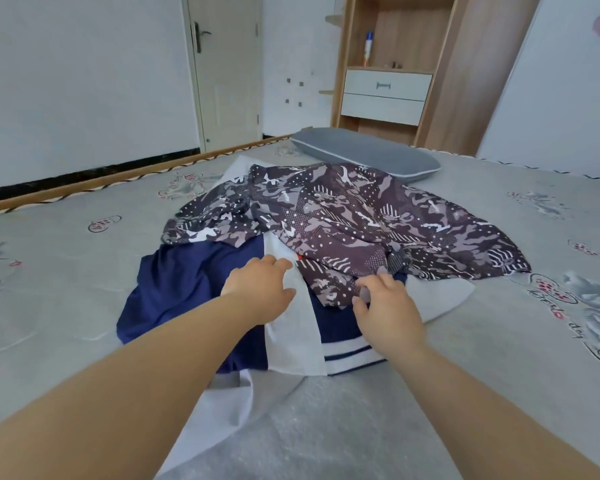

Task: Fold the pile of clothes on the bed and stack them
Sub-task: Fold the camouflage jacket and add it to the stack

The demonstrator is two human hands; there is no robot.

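Camo shirt point(354, 220) runs left-to-right across the pile, hiding much of the navy garment point(187, 282). Right hand point(388, 311) pinches its hem (fingertips half buried); left hand point(262, 289) lies flat, fingers apart.

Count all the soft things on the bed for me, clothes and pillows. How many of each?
Patterned purple-grey camouflage garment: 1
Navy blue and white garment with striped hem: 1
Plain white cloth garments, partly buried so the count is unsure: at least 1
Grey pillow with pale piping: 1
Total: at least 4
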